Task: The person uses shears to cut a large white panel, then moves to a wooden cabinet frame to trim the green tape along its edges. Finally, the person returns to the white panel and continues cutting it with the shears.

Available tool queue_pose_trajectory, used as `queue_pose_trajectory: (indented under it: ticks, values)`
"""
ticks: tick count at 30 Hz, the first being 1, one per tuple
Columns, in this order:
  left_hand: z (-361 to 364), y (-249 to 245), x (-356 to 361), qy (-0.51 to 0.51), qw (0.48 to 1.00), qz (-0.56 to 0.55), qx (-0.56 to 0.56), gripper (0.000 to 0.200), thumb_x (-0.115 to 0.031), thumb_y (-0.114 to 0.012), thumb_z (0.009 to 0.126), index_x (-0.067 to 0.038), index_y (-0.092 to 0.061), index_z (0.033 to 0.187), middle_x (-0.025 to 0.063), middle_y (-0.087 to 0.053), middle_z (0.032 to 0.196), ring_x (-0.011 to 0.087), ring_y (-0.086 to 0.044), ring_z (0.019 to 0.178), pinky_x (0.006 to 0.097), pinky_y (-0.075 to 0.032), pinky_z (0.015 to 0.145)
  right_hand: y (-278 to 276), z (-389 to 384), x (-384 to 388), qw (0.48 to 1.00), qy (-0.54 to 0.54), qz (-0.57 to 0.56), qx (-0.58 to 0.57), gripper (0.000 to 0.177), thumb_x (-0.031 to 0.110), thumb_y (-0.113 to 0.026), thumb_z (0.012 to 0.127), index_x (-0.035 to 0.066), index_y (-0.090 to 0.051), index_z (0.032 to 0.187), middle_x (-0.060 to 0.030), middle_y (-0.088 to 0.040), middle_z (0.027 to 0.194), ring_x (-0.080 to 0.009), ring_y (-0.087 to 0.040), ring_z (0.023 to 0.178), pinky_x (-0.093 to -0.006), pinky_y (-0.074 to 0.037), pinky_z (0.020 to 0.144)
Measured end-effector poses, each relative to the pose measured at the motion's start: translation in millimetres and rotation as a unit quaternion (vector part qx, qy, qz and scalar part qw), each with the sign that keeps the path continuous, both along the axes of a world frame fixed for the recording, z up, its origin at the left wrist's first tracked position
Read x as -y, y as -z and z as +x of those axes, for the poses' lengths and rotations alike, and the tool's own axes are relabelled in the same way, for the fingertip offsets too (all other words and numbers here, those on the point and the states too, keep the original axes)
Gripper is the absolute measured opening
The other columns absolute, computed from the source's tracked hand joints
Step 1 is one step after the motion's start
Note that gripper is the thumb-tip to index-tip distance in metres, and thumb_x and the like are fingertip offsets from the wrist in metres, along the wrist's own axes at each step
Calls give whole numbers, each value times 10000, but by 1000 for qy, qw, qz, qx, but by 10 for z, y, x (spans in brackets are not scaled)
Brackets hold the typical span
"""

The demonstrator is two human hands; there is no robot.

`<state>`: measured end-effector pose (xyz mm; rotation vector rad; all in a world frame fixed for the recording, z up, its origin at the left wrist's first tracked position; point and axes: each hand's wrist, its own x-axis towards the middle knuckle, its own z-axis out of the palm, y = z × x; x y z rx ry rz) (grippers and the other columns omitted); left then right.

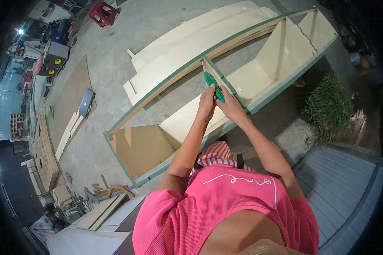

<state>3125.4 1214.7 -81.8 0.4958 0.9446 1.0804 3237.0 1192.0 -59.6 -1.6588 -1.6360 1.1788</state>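
Green crumpled piece [213, 86], upper centre of frame, at the divider [215, 70] of a long wooden frame [157, 94] edged in green. Wooden frame runs lower left to upper right. Grassy clump [329, 106] at right. Beyond, pale panels [174, 44] on grey concrete floor [110, 76]; red stool [103, 14], upper left. Both arms reach forward, converging. Left hand [207, 101] and right hand [231, 105] side by side, narrow grips, fingers closed on the green piece's lower part.
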Motion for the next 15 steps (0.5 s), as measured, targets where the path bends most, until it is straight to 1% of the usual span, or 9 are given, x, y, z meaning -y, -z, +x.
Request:
queue_pose_trajectory:
  ticks: [3,6,8,10,11,12,13,14,15]
  values:
    - [58,100,-70,3,1000,-2,3,278,-345,-478,910,-99,-491,782,-40,-396,691,60,-350,626,220,-299,550,-85,100,-91,1000,-19,1,-13,543,244,-517,834,59,-290,1290,-275,-559,1028,-428,-549,945,-460,-432,776]
    - [64,121,-78,-2,1000,9,-3,270,-340,-478,910,-99,-495,791,-41,-395,690,56,-346,622,214,-294,544,12,117,-110,999,-30,2,-42,547,238,-517,838,59,-284,1299,-276,-549,1049,-430,-545,955,-453,-432,789]
    - [101,104,-27,-12,1000,17,-3,264,-337,-479,910,-99,-499,798,-43,-394,690,55,-342,616,212,-290,538,58,164,-45,999,-26,16,-39,553,236,-524,836,60,-282,1301,-278,-543,1059,-431,-545,956,-451,-433,791]
    - [158,-40,103,10,998,28,-50,250,-331,-493,903,-90,-507,839,-46,-414,698,50,-353,608,204,-294,535,36,252,74,999,-27,27,-35,559,233,-530,834,61,-280,1304,-281,-536,1069,-433,-545,957,-449,-434,792]
    - [215,-94,176,18,998,34,-58,261,-317,-518,891,-60,-529,940,-36,-464,732,45,-403,632,200,-330,556,5,331,153,998,-31,26,-50,568,222,-538,827,61,-279,1306,-281,-530,1081,-431,-547,959,-442,-434,803]
    - [273,-148,253,15,998,32,-57,261,-317,-518,891,-60,-529,940,-36,-464,732,45,-403,632,200,-330,556,-46,407,235,997,-34,25,-67,577,211,-547,820,61,-278,1308,-281,-524,1094,-429,-548,961,-435,-433,814]
    - [341,-202,329,45,994,45,-87,298,-302,-541,880,-40,-514,1018,-29,-484,737,47,-428,643,200,-349,558,-143,495,312,995,-31,-33,-92,620,202,-566,796,64,-266,1321,-276,-522,1103,-417,-555,959,-426,-434,825]
    - [409,-253,408,74,989,56,-119,357,-288,-563,869,-20,-500,1097,-22,-504,742,49,-454,653,200,-368,560,-105,596,405,994,-35,-37,-92,620,202,-566,796,64,-266,1321,-276,-522,1103,-417,-555,959,-426,-434,825]
    - [492,-338,485,83,987,60,-122,419,-271,-585,857,2,-463,1151,-19,-504,727,54,-464,647,200,-374,548,-42,722,505,996,-44,-63,-38,630,207,-572,789,68,-268,1323,-273,-530,1088,-411,-559,956,-425,-437,820]
